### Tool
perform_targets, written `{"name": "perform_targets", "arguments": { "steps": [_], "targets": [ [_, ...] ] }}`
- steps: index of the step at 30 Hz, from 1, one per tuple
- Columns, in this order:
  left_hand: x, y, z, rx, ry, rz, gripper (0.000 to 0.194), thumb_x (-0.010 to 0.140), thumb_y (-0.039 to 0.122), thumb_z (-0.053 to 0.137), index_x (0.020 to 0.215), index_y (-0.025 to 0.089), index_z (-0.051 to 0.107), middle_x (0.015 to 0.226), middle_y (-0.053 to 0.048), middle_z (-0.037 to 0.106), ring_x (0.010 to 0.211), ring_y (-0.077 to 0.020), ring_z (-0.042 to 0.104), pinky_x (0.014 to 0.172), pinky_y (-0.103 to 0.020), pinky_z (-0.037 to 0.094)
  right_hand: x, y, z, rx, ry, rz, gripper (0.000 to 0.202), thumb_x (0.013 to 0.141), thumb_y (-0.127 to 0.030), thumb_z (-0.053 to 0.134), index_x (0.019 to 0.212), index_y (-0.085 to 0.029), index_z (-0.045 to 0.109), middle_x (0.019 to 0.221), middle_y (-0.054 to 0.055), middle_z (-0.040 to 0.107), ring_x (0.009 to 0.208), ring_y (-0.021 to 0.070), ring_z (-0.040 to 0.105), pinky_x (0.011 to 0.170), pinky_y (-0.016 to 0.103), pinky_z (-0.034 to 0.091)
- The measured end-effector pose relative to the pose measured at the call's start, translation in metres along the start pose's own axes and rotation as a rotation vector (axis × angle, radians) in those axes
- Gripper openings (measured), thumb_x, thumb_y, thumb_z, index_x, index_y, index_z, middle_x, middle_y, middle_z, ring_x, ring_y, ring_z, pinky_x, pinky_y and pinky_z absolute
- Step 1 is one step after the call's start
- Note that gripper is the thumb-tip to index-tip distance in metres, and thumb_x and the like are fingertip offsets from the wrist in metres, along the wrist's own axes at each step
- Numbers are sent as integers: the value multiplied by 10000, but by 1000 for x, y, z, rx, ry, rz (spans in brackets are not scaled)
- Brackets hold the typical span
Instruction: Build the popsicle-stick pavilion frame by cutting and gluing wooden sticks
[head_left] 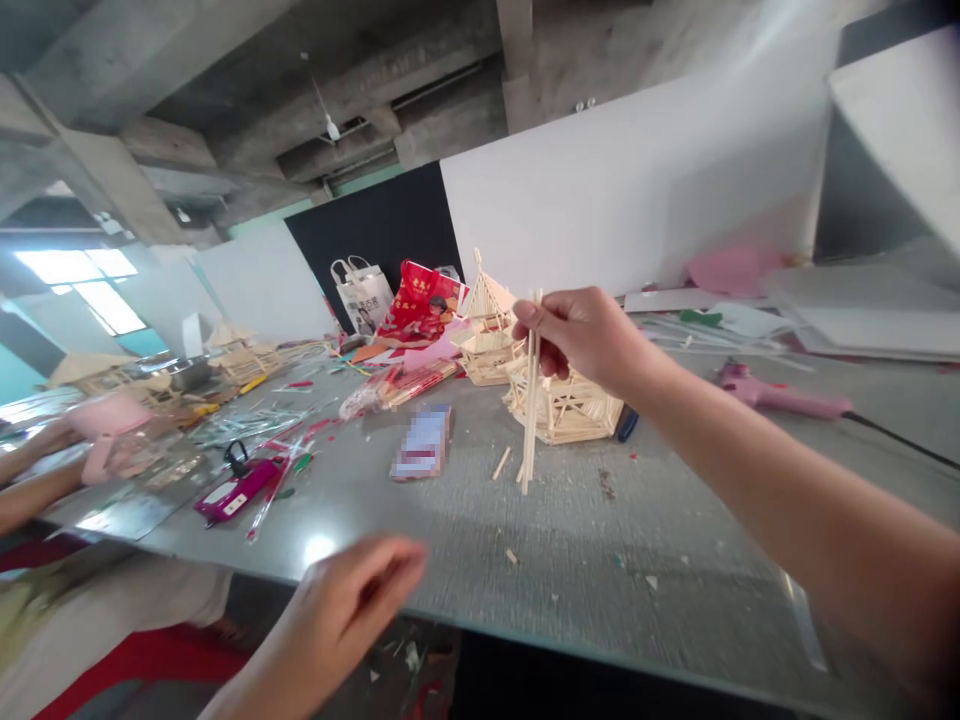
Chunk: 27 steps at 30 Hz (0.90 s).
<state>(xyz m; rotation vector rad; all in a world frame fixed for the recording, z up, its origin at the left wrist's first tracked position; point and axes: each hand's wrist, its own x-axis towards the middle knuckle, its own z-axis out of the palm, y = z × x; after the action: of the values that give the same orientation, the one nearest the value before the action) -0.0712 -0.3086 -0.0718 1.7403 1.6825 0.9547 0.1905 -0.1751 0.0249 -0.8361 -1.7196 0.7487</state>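
Observation:
My right hand (581, 335) pinches a few thin wooden sticks (531, 410), which hang upright above the grey table (570, 560). Behind them stands a wooden stick model (574, 408), partly hidden by the hand, with a taller, pointed stick model (486, 335) at its left. My left hand (356, 600) is at the table's front edge, its fingers curled toward the thumb and blurred; whether anything small is between them cannot be made out. A short stick piece (502, 463) lies left of the held sticks.
A phone (422, 442), a purple power strip (237, 490) and plastic strips (255, 420) lie on the left. Further left are another person's arms (37, 490). A pink glue gun (780, 390) with a black cord lies right; a red bag (420, 308) stands behind.

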Motion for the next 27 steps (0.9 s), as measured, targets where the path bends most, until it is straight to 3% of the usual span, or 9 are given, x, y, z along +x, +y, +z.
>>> {"name": "perform_targets", "arguments": {
  "steps": [3,6,8,14,16,20,23,25,27],
  "targets": [
    [56,36,27,-8,-120,243,371,738,448,593,1038,235,640,769,-28,631,566,-119,540,472,-204,434,1,14,11,77,-37,30,460,844,-547,509,703,-113,570,431,2,514,343,79,478,323,167,357],
    [99,54,63,-124,-384,270,352,812,483,499,819,160,640,594,4,558,409,-69,470,362,-168,347,4,30,14,103,-18,54,437,862,-520,486,718,-115,564,430,2,521,329,84,475,313,172,369],
    [113,50,78,-199,-436,246,386,823,497,481,750,144,618,563,8,547,383,-66,481,358,-169,355,8,37,10,63,9,79,414,877,-483,476,725,-109,573,431,9,527,319,85,472,304,172,359],
    [137,13,63,-264,-250,-87,330,797,438,523,743,123,604,598,3,556,385,-87,490,349,-212,398,20,27,-16,204,201,187,298,913,-311,455,723,-107,559,508,18,542,360,101,518,308,193,388],
    [154,10,55,-138,-220,-206,281,808,376,509,725,122,598,557,4,547,395,-98,500,382,-222,405,20,19,-25,208,251,135,301,913,-311,465,714,-108,562,522,17,538,350,91,508,299,188,373],
    [180,15,58,-46,-97,-242,307,815,380,499,645,135,570,484,-14,529,444,-135,531,487,-260,422,14,4,-39,159,280,17,322,890,-380,513,720,-114,579,538,23,547,355,81,501,306,183,368],
    [175,19,70,214,23,-8,218,734,369,598,674,160,595,570,-36,590,599,-172,583,578,-268,405,10,-3,-47,103,295,-32,330,873,-426,536,738,-130,587,546,25,548,378,77,506,322,180,373],
    [164,22,79,454,-100,176,177,687,328,621,611,170,600,559,-38,598,629,-185,583,590,-271,388,8,-5,-50,64,284,-52,337,865,-447,544,743,-136,589,552,30,553,387,80,508,326,185,374],
    [156,26,85,559,-296,236,170,652,250,613,507,174,570,471,-24,565,570,-173,566,564,-264,377,8,-4,-51,35,248,-62,349,861,-464,542,757,-135,594,564,36,565,399,87,516,331,193,385]
  ]
}}
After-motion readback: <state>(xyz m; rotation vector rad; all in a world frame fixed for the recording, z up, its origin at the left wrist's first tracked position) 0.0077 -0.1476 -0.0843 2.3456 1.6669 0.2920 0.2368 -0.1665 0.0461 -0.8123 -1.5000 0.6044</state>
